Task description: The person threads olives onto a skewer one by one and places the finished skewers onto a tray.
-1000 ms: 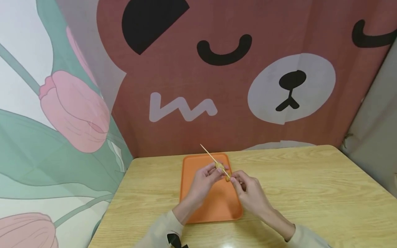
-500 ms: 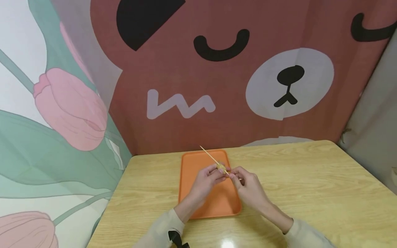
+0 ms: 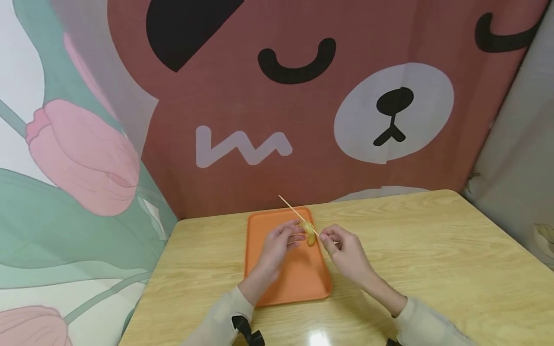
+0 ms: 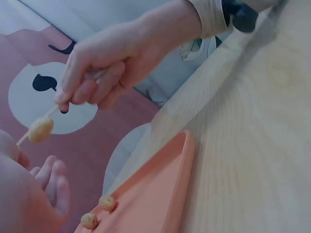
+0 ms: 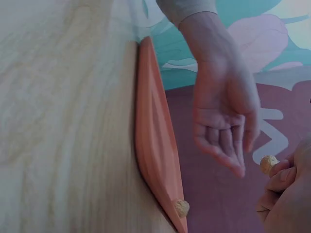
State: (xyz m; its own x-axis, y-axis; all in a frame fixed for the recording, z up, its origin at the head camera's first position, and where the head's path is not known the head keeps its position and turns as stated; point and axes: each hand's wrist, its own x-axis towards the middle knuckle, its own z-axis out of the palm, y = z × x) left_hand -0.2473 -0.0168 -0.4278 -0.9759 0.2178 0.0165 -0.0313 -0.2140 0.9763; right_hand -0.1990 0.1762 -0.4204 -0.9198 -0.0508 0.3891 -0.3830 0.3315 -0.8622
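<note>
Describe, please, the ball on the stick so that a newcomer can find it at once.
On the wooden table lies an orange tray. Near it, the right hand holds a thin stick. The yellowish ball is threaded on this stick, whereas the two other visible balls lie in the tray.

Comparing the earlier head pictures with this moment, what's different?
The left hand has let go of the yellowish ball on the thin stick, its fingers drawn back leftward and opened. The right hand keeps its grip near the stick's lower end. The orange tray stays on the table.
</note>
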